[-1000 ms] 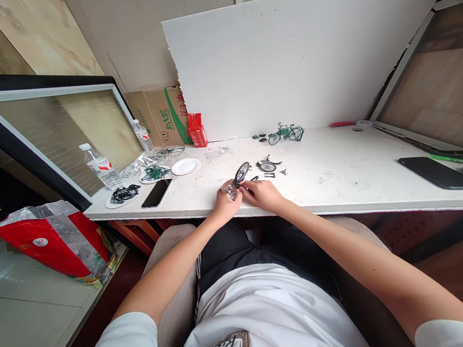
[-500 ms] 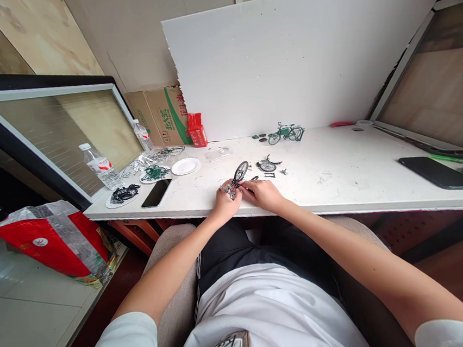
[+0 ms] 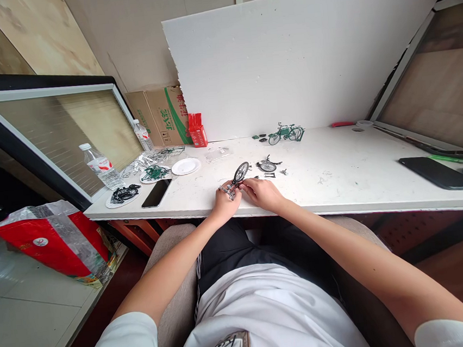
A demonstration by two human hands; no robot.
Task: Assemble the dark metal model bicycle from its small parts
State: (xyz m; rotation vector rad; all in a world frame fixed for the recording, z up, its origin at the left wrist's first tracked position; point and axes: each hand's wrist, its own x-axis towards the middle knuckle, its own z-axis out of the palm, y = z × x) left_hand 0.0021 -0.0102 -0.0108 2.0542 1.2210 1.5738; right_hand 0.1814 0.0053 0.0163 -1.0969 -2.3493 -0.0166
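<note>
My left hand (image 3: pixel 227 201) is closed around a partly built model bicycle (image 3: pixel 241 171), whose spoked black wheel rises above my fingers. Close beside it, my right hand (image 3: pixel 263 193) has its thumb and fingertips pinched together at the bicycle's frame. What lies between those right fingertips is too small to make out. Just beyond the hands rests a loose wheel assembly (image 3: pixel 267 165) with dark parts attached. Small black pieces (image 3: pixel 270 175) lie near it. Farther back stands a green model bicycle (image 3: pixel 285 133).
To the left are a plate of black parts (image 3: pixel 115 204), a plate of green parts (image 3: pixel 144 181), a bare white plate (image 3: pixel 186 166), a phone (image 3: pixel 157 194) and a water bottle (image 3: pixel 102 167). A red box (image 3: pixel 197 130) stands behind. Another phone (image 3: pixel 440 173) lies right.
My right hand has shifted very slightly at the bicycle's frame. My left hand and the items on the table look the same.
</note>
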